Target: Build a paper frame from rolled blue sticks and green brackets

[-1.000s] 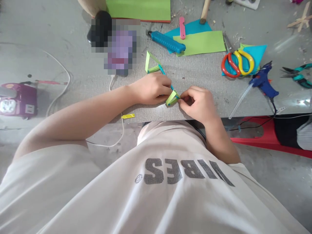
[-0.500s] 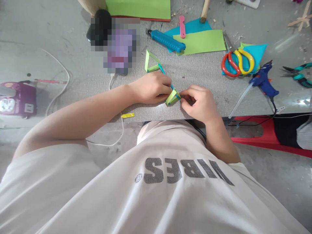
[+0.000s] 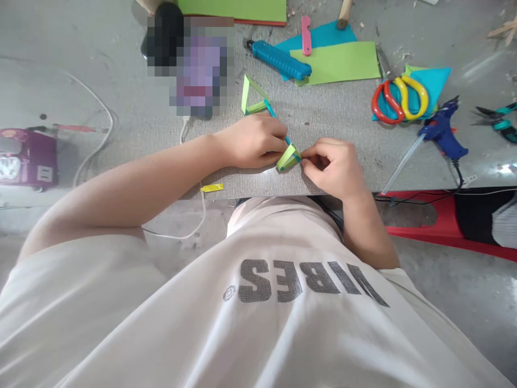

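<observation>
A small paper model (image 3: 286,158) of folded green strips joined by a blue strip lies near the table's front edge. One green triangle (image 3: 253,98) of it sticks out beyond my left hand, and the other triangle is between my hands. My left hand (image 3: 258,141) is closed on the blue strip's middle, with its fingertips partly hidden. My right hand (image 3: 332,164) pinches the right corner of the near triangle between thumb and forefinger.
Beyond the hands lie a blue utility knife (image 3: 280,59), green paper (image 3: 343,62) and a pink folding knife (image 3: 306,36). Scissors (image 3: 398,99), a glue gun (image 3: 442,129) and pliers (image 3: 501,118) are on the right. A phone (image 3: 200,75) and purple power socket (image 3: 28,159) stand left.
The view has shifted slightly, so the tabletop things sit a little higher and further right. Both hands keep their hold on the paper model.
</observation>
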The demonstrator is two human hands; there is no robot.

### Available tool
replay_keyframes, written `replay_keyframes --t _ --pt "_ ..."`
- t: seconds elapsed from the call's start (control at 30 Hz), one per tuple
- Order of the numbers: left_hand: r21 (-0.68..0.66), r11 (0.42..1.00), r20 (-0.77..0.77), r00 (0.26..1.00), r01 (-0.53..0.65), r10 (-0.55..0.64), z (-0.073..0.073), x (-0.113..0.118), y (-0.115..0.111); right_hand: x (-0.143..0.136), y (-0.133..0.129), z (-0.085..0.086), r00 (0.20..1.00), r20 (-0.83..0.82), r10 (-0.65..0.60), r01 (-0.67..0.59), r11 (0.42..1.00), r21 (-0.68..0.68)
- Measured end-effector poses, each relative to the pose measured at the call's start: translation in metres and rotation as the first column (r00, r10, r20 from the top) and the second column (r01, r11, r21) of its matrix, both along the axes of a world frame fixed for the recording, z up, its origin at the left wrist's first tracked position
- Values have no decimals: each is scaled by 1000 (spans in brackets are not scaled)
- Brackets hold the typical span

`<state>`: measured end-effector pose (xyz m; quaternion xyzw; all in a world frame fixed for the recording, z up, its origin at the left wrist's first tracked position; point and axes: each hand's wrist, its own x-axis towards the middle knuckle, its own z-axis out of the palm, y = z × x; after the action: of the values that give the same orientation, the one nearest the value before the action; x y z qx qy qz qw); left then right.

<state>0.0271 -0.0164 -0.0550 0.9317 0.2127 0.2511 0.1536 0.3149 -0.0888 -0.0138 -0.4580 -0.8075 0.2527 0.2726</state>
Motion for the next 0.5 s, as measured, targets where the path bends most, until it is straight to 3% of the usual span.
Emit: replay_keyframes --t 0.3,0.5 --pt "-40 999 57 998 21 -18 4 2 0 2 1 -1 999 37 2 -3 1000 6" --pt "3 999 29 999 33 -33 5 0 2 3 0 -1 999 53 2 -3 1000 11"
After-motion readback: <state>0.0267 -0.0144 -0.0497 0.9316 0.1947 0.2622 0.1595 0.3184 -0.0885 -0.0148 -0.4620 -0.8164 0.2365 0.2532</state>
